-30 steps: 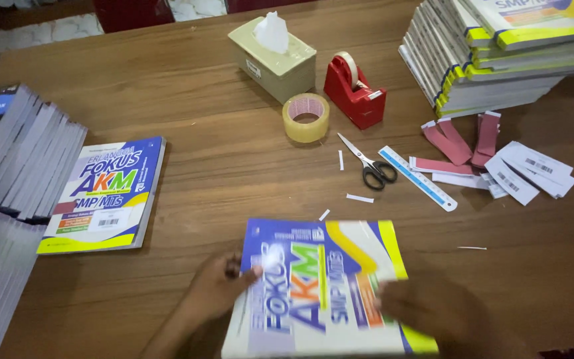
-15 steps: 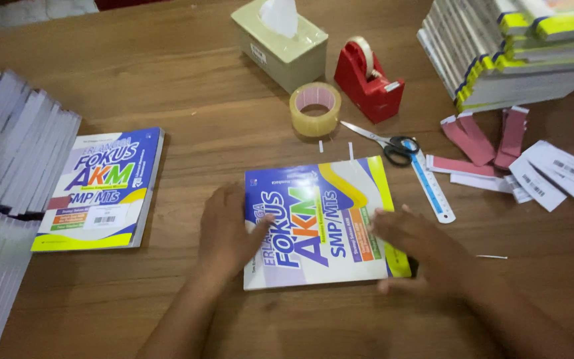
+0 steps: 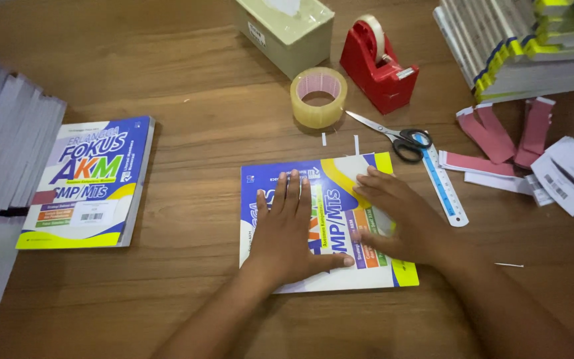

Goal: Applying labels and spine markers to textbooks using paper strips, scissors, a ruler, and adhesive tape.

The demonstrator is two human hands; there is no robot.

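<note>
**Both palms flat on the book**

Table [image 3: 187, 279]: wood, crowded at the edges. Book stacks: one far right [image 3: 526, 46], spines toward me; another at the left edge [image 3: 4, 146]. A loose twin book [image 3: 88, 183] lies left, well apart from mine.

Book [image 3: 327, 223]: flat at centre, cover up, slightly skewed to the table edge. I grip nothing; both hands are spread and pressing.

Left hand [image 3: 287, 233]: palm down on the left half of the cover, fingers fanned toward the top edge, thumb out to the right.

Right hand [image 3: 393, 216]: flat on the right half, fingertips near the top right corner. It seems to cover a pale slip; too hidden to be sure.

To do this well, I judge: keep the left palm heavy so the book cannot slide, and smooth outward with the right, from the middle toward the edge.

Small things beyond the book: tissue box [image 3: 287, 33], dispenser [image 3: 377, 63], tape roll [image 3: 318, 96], scissors [image 3: 393, 133], ruler [image 3: 445, 189] just beside my right hand, pink strips [image 3: 493, 133] and white labels [image 3: 559, 179] farther right.
</note>
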